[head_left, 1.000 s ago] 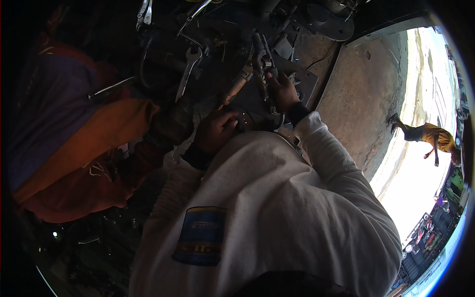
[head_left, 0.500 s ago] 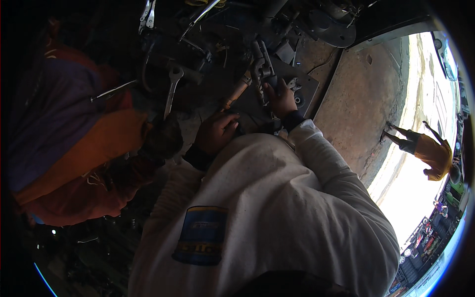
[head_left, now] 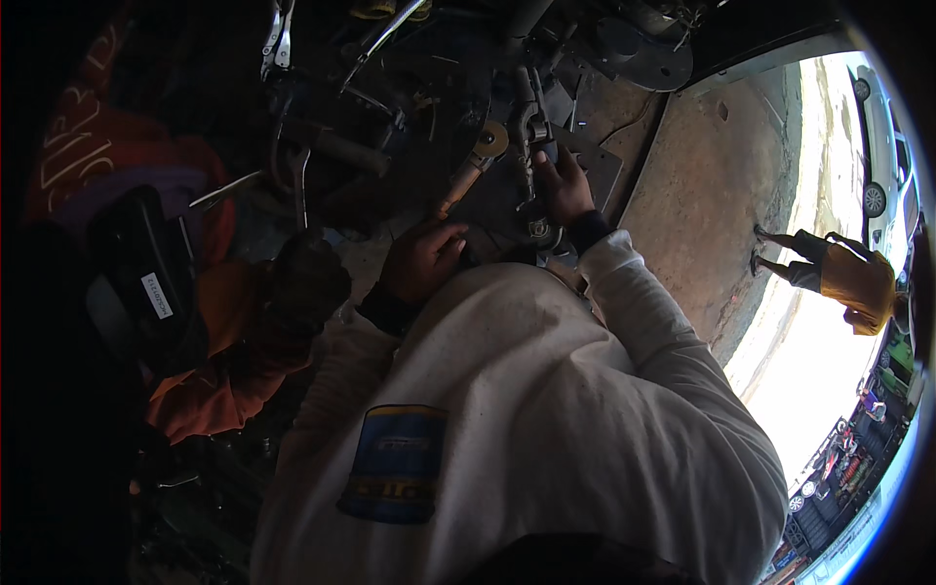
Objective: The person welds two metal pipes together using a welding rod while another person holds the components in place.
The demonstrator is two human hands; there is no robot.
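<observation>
My right hand (head_left: 567,190) is closed on a dark metal tool (head_left: 531,107) with two long, jaw-like parts pointing away from me; its exact kind is hard to make out. Just left of it lies an orange-bodied tool (head_left: 466,183) with a round, tan disc (head_left: 490,139) at its far end, like an angle grinder. My left hand (head_left: 421,258) is low at my belly with its fingers curled, close to the near end of the orange tool. Shadow hides what those fingers hold. Under the tools is a dark work surface (head_left: 606,180).
At left, a co-worker's dark hand (head_left: 312,278) holds a wrench (head_left: 300,185). A black boxy thing (head_left: 146,283) with a white label is beside that arm. Locking pliers (head_left: 278,39) and metal parts lie at the far side. Right, past brown ground (head_left: 702,185), a person (head_left: 848,278) stands outdoors.
My right hand has turned a little, and the dark tool has shifted right, uncovering the disc. The co-worker's wrench has moved left. The black boxy thing has come into view.
</observation>
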